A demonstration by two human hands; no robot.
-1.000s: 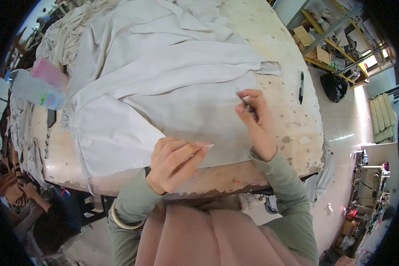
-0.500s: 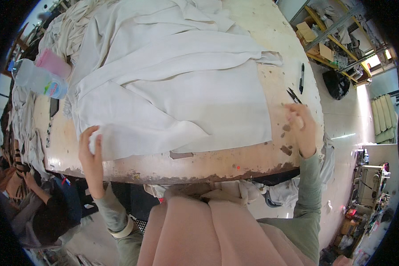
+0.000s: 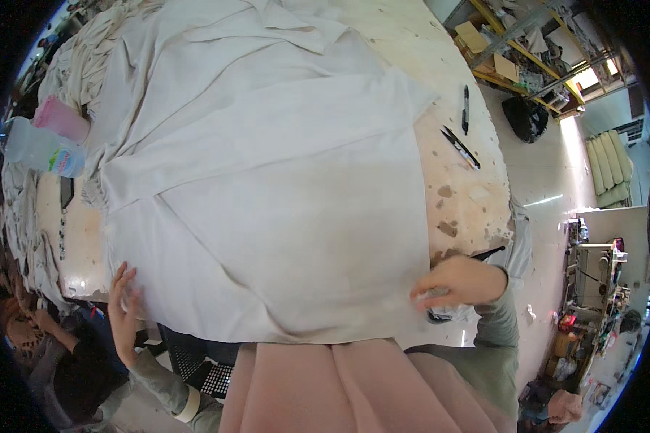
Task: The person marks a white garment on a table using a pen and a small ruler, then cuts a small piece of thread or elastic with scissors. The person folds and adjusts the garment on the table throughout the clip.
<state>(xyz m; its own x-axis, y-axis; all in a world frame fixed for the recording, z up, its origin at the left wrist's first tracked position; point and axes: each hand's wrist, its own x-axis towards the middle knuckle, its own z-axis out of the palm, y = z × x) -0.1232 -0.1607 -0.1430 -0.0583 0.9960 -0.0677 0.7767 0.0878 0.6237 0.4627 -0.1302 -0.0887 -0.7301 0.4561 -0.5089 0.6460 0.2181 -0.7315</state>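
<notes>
Stretching across the counter (image 3: 455, 198), the big white cloth (image 3: 325, 216) lies with its long axis running near to far, its near edge straight across and draped past the counter's rim toward the person. Look at that right edge, close to straight from far to near, while a crease slants from the left side to the near edge! Over at the near left corner, the left hand (image 3: 125, 317) is beside the cloth, fingers upright and slightly apart. Across at the near right corner, the right hand (image 3: 461, 281) has its fingers curled and blurred; whether they pinch cloth, I cannot tell. Right of the cloth sit the small scissors (image 3: 461, 148), tips aimed far left, with a pen (image 3: 466, 110) just beyond, pointing near to far.
</notes>
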